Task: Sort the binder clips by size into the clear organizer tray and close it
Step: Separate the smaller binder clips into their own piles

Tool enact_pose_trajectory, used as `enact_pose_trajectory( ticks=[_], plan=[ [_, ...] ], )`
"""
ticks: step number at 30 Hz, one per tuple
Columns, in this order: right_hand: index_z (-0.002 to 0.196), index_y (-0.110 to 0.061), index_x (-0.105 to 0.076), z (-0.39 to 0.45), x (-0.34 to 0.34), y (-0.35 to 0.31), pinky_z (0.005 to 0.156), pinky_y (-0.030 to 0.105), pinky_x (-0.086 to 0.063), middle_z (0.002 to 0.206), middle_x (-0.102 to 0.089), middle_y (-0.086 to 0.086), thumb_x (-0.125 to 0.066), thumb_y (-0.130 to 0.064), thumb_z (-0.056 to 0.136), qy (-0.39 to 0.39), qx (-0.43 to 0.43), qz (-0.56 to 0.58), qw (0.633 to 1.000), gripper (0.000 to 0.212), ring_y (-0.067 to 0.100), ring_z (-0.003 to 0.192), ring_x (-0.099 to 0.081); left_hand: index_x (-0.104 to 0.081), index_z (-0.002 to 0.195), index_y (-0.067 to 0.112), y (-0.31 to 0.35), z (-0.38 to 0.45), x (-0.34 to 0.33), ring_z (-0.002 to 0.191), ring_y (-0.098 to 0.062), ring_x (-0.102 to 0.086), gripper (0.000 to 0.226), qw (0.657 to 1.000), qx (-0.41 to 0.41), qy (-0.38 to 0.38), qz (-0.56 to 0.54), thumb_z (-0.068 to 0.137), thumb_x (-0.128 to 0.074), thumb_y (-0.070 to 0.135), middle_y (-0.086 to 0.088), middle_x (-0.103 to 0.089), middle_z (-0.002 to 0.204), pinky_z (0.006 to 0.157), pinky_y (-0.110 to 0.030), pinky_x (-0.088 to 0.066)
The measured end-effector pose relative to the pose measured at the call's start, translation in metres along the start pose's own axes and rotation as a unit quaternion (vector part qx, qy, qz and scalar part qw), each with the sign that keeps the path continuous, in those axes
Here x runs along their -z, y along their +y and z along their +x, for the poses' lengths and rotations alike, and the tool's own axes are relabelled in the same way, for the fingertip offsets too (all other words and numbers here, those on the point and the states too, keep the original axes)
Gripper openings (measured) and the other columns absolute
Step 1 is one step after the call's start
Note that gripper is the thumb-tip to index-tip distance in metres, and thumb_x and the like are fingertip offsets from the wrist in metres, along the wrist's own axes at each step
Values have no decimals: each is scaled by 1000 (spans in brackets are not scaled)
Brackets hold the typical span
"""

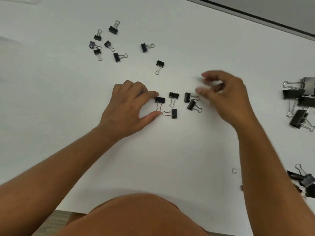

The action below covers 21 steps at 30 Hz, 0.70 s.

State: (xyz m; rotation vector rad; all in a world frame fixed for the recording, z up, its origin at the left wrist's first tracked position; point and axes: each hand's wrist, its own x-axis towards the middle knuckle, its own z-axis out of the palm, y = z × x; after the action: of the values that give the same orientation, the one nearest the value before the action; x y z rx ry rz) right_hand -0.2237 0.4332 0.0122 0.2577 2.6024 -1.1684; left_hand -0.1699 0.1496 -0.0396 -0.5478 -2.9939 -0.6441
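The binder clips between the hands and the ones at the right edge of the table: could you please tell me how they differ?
The clips between the hands are small, while the clips at the right edge are clearly larger. The small ones lie apart from one another, or nearly so; the large ones lie bunched and overlapping. The left hand touches one small clip with fingertip and thumb; no hand touches the large ones. Both groups are black with silver wire handles and lie on the white table.

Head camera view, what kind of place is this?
Probably an office desk or worktable: a plain white tabletop, scattered small black binder clips, and a pile of larger black binder clips at the right.
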Motion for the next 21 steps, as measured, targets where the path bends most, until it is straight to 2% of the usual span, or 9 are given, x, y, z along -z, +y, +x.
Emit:
enact_pose_trajectory(
  ticks=[3, 7, 11, 13, 17, 21],
  plan=[
    [133, -35, -66, -32, -5, 13, 80, 11, -45, 119, -56, -12, -90, -28, 80, -69, 28, -41, 996, 59, 4, 84, -58, -60, 142, 25, 7, 8, 2, 97, -25, -54, 75, 998, 10, -56, -13, 89, -55, 78, 3, -58, 105, 89, -44, -36],
    [137, -35, -64, -43, -23, 17, 81, 14, -41, 118, -48, -14, -82, -27, 88, -57, 76, -86, 992, 54, -9, 89, -49, -42, 155, 27, 25, 20, -1, 103, -24, -51, 105, 993, 49, -106, 35, 76, -43, 95, 4, -54, 110, 90, -46, -33],
    [128, -32, -70, -41, -23, 15, 77, 9, -37, 105, -55, -19, -83, -26, 86, -37, 65, -63, 995, 44, -14, 89, -52, -44, 154, 23, 39, 20, -5, 102, -26, -51, 99, 992, 72, -95, 47, 80, -45, 88, 0, -54, 112, 87, -43, -30],
    [127, -29, -71, -43, -23, 14, 78, 9, -39, 104, -60, -19, -85, -24, 84, -32, 64, -44, 996, 45, -15, 90, -54, -46, 153, 21, 46, 18, -7, 103, -26, -51, 92, 992, 80, -91, 38, 84, -49, 81, -1, -55, 112, 86, -43, -29],
    [128, -27, -69, -48, -28, 17, 85, 14, -46, 112, -63, -15, -87, -25, 83, -26, 94, -27, 995, 49, -4, 93, -57, -40, 157, 22, 50, 13, -5, 106, -25, -52, 89, 991, 77, -105, 29, 87, -54, 75, 1, -55, 115, 92, -45, -32],
    [136, -18, -64, -55, -36, 22, 109, 18, -39, 139, -55, -1, -82, -33, 89, 52, 162, -35, 985, 52, 12, 130, -51, -34, 160, 21, 43, 8, 0, 107, -24, -53, 98, 991, 85, -101, 26, 85, -61, 78, 2, -55, 115, 92, -43, -32]
  ],
)
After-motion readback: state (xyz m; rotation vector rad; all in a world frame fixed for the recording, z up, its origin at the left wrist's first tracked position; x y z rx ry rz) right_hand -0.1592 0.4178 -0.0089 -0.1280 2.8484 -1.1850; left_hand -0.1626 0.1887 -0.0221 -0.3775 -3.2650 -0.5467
